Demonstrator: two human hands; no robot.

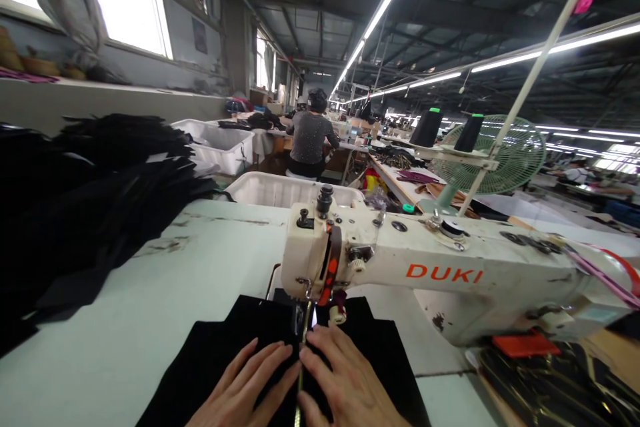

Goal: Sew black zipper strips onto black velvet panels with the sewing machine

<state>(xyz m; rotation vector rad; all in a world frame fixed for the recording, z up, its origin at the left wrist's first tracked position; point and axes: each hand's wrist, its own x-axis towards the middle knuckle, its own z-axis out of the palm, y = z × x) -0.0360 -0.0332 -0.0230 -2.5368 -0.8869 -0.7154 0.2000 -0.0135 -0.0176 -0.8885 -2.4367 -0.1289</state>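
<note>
Black fabric with stepped far corners lies under the needle end of a white sewing machine. A gold-toothed zipper runs along its middle and up to the presser foot. My left hand rests on the fabric left of the zipper, fingers stretched out and slightly apart. Just right of the zipper is my right hand, its fingers spread on the cloth, with the index and middle fingertips at the zipper's edge near the foot. Both palms face down. What lies beneath them is hidden.
Stacked black fabric pieces cover the table's left side. Behind the machine stands a white bin. More zippers lie at the right under a red block. A green fan and thread cones rise beyond; a person sits ahead.
</note>
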